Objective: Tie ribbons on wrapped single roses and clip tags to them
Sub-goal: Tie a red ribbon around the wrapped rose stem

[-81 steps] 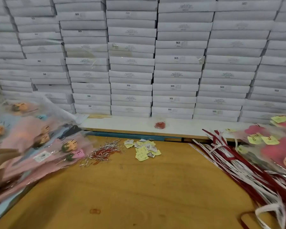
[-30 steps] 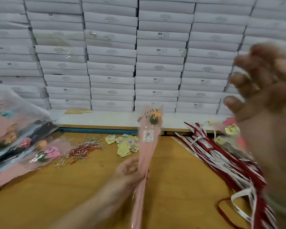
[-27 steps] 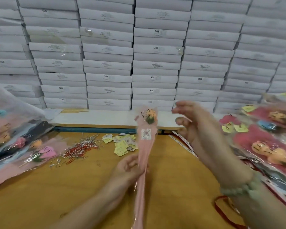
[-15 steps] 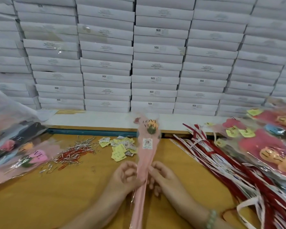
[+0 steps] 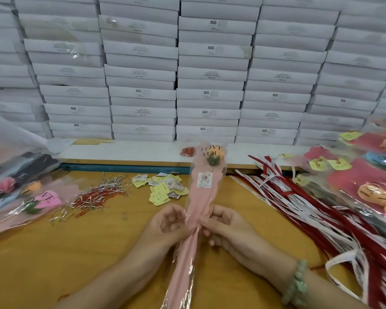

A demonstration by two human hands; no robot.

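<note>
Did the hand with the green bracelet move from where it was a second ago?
Yes. The right hand came down from in front of the white boxes to the yellow table, and now pinches the pink wrapped rose.

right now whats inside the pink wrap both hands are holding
Through the clear top of the pink wrap an orange rose head with green sepals shows. Lower down, the opaque pink paper covers the stem, so it cannot be seen.
</note>
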